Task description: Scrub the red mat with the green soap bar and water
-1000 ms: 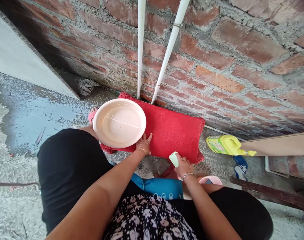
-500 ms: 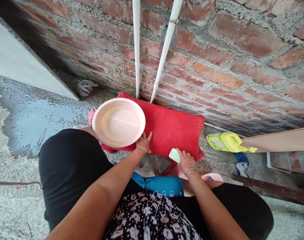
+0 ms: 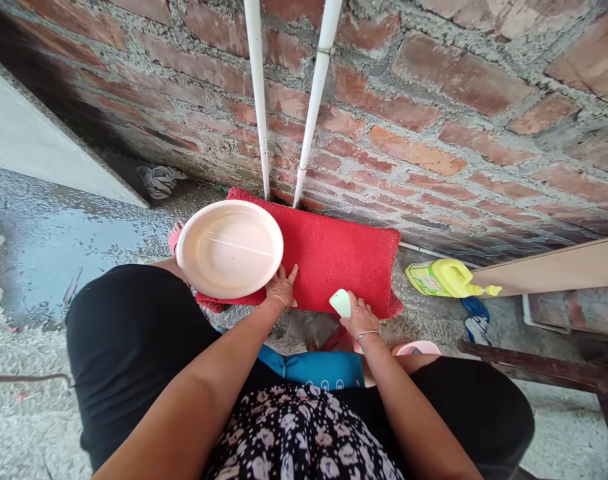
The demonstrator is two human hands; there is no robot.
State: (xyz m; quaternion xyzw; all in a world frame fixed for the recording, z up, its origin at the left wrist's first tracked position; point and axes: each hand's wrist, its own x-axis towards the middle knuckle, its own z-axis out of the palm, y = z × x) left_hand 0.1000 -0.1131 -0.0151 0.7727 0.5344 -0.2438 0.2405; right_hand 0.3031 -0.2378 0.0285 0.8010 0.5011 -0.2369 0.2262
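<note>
A red, fleecy mat (image 3: 341,257) lies spread over a low support in front of me. On its left part sits a pale pink basin (image 3: 199,267) with clear water in it. My left hand (image 3: 281,288) rests flat on the mat against the basin's lower right side, thumb and fingers apart. My right hand (image 3: 358,315) is at the mat's near edge, closed around a pale green scrub brush (image 3: 341,303). Only the smooth back of that brush shows; its underside is hidden.
A yellow detergent jug (image 3: 449,278) with a pump lies to the right, near a tan board (image 3: 559,270). A blue and white packet (image 3: 477,320) and a dark wooden bar (image 3: 534,373) are nearby. White pipes (image 3: 311,110) run down the brick wall. A grey rag (image 3: 159,181) lies left on wet concrete.
The whole view has shifted slightly, so things appear a little further left. My right hand and the scrub brush have moved slightly over the mat's near edge. My left hand stays in place.
</note>
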